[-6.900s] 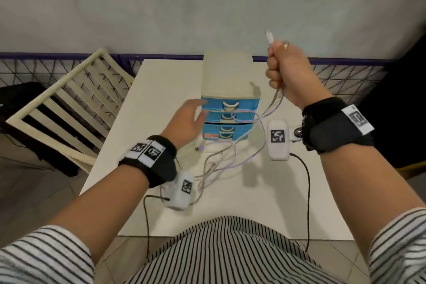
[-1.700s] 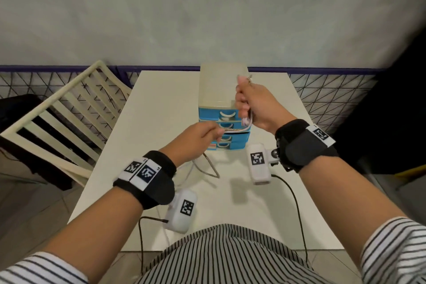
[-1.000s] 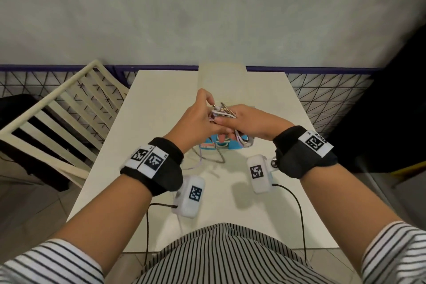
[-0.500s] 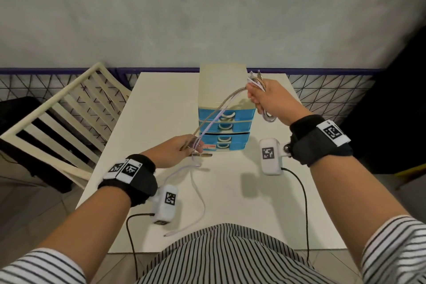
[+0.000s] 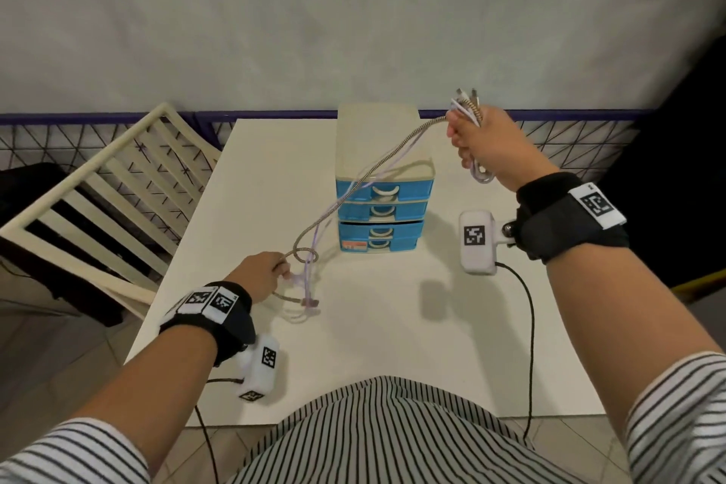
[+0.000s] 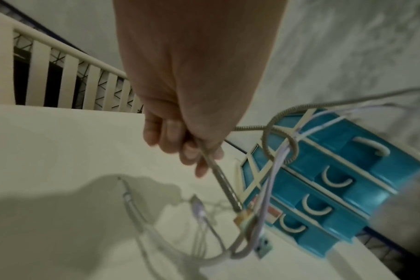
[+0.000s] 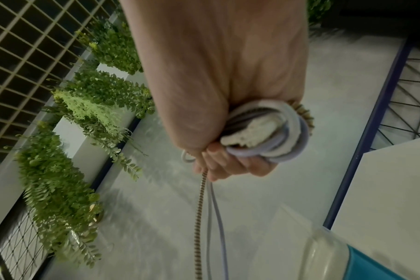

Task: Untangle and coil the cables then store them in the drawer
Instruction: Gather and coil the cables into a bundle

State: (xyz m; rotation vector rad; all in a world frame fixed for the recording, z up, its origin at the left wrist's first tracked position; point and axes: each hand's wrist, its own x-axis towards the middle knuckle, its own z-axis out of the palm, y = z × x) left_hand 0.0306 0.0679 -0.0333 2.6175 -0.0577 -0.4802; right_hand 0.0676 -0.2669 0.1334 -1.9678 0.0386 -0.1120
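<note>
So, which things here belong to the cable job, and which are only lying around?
Part of the job:
- braided cable, held by both hands
- lilac cables, passing through its loop
- coiled bundle in the right hand
- left hand
- blue drawer unit, drawers closed

Just there:
- white table
- slatted chair
- green plants

A balcony or patio: railing [image 5: 569,137], hanging plants [image 7: 67,151], white table [image 5: 393,326]

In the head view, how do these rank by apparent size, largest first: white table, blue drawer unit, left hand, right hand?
1. white table
2. blue drawer unit
3. right hand
4. left hand, though part of it is hidden behind the wrist.
</note>
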